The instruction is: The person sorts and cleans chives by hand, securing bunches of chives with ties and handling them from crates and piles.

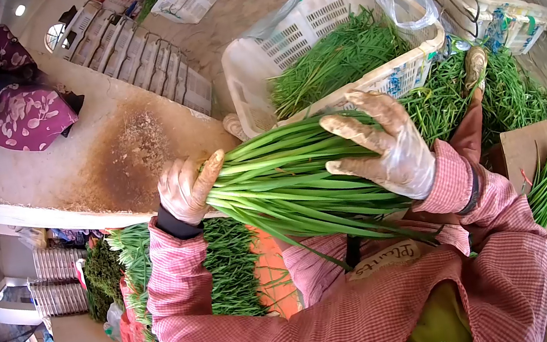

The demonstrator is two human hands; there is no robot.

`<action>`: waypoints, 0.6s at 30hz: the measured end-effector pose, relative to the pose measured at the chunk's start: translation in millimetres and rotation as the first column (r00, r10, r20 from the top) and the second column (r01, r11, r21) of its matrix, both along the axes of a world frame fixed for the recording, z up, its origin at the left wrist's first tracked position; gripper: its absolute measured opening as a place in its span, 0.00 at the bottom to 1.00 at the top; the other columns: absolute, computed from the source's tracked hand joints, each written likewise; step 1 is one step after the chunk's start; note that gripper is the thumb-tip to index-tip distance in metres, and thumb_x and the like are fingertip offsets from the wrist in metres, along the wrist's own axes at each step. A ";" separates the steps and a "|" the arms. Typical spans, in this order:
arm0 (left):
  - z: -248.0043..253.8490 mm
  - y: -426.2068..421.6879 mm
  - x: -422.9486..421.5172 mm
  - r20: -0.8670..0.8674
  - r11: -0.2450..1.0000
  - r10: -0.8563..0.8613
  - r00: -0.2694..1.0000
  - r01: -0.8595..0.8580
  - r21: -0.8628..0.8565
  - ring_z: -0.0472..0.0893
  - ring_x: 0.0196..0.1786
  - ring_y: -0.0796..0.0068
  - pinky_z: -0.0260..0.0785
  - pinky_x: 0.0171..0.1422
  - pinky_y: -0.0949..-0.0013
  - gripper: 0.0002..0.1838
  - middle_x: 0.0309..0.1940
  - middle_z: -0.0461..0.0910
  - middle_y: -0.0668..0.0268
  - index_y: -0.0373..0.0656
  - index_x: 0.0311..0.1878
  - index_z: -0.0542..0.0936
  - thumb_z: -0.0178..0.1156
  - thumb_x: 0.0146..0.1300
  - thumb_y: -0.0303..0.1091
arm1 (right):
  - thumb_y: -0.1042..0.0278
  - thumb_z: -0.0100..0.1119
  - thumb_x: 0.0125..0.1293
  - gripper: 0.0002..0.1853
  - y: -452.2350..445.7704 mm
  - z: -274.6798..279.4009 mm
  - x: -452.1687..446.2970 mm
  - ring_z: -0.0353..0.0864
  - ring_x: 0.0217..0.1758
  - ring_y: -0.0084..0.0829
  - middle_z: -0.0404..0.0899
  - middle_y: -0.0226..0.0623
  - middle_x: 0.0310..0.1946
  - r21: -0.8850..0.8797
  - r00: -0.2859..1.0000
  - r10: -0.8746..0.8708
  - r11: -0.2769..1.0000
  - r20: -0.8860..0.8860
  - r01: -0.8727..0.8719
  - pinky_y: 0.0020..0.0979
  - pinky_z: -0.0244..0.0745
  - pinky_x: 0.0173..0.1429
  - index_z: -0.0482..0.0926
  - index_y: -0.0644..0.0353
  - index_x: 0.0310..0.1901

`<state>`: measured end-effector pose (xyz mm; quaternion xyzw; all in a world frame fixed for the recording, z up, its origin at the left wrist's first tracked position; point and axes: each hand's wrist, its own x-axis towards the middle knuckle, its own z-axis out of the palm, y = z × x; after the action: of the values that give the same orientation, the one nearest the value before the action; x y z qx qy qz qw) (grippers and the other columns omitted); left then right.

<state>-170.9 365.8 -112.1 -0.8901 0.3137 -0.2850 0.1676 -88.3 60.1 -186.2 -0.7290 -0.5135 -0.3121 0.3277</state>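
Observation:
A thick bunch of garlic chives [280,170] stretches across the middle of the head view, pale stem ends to the left and green leaves fanning right. My left hand [184,188], in a thin stained glove, is closed round the stem ends. Over the leafy part lies my right hand [394,153], also gloved. Its fingers are spread apart, and I cannot tell how firmly they touch the leaves. Loose leaf tips hang down in front of my pink checked smock [370,298].
Beyond the bunch stands a white plastic crate [239,84] part-filled with loose green leaves [342,61]. More leaves [516,92] are heaped at the right, around my foot. A stained ledge [112,131] runs at the left, with stacked chives [231,269] below it on orange sheeting.

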 end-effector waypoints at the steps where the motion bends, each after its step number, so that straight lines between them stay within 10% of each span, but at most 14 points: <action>1: 1.3 -6.2 -0.3 -0.012 0.999 -0.034 0.999 0.034 -0.032 0.74 0.29 0.66 0.66 0.32 0.65 0.32 0.32 0.74 0.64 0.51 0.57 0.68 0.60 0.44 0.42 | 0.59 0.56 0.49 0.09 8.1 -2.5 1.4 0.55 0.66 0.39 0.62 0.25 0.61 -0.057 1.000 0.022 0.998 0.002 -0.022 0.45 0.56 0.62 0.80 0.38 0.35; 5: 1.2 -8.0 -10.1 0.004 0.995 -0.029 1.000 0.030 -0.097 0.75 0.30 0.67 0.67 0.33 0.65 0.29 0.35 0.75 0.64 0.53 0.55 0.69 0.57 0.45 0.27 | 0.57 0.60 0.47 0.14 26.7 -2.8 4.2 0.58 0.63 0.43 0.63 0.26 0.59 -0.068 0.999 0.000 0.998 -0.042 -0.003 0.47 0.60 0.60 0.79 0.36 0.39; 18: -2.1 2.9 -13.7 0.024 0.997 -0.002 1.000 0.003 -0.072 0.75 0.31 0.68 0.68 0.33 0.67 0.28 0.36 0.75 0.65 0.53 0.54 0.70 0.58 0.44 0.25 | 0.60 0.64 0.40 0.10 3.8 -4.2 7.8 0.56 0.65 0.39 0.67 0.24 0.57 -0.104 0.994 0.066 0.993 0.086 -0.057 0.48 0.58 0.60 0.78 0.42 0.30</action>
<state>-184.6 368.7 -114.2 -0.8916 0.3024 -0.3072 0.1390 -80.5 63.8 -190.4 -0.7138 -0.5652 -0.3077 0.2763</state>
